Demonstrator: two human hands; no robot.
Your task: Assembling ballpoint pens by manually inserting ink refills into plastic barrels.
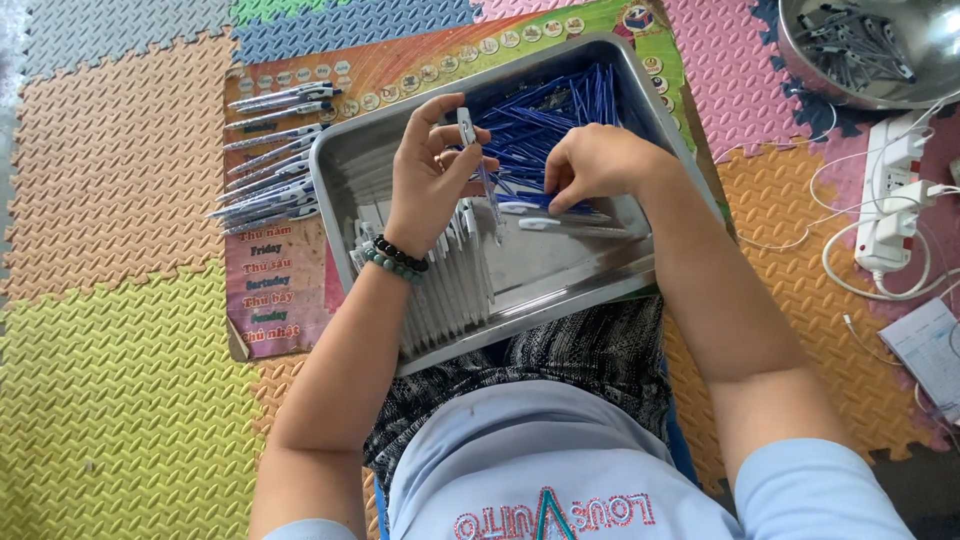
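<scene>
The left hand (pixel 432 165) has its fingers closed round a pen barrel (pixel 467 125), upright above the metal tray (pixel 560 265). The right hand (pixel 592 165) has its fingers curled down into the blue refills (pixel 545 115) just beyond them; whether they grip one, I cannot tell.

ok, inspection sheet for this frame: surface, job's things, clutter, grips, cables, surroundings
Surface: foam puzzle mats, a printed board under the tray.
Job's things: steel tray holds blue refills and white barrels; finished pens lie in a row left of it.
Clutter: paper sheet at right edge.
Grips: left hand holds a pen part upright; right hand reaches into the refills.
Cables: power strip with white cables.
Surroundings: steel bowl of dark parts.
</scene>
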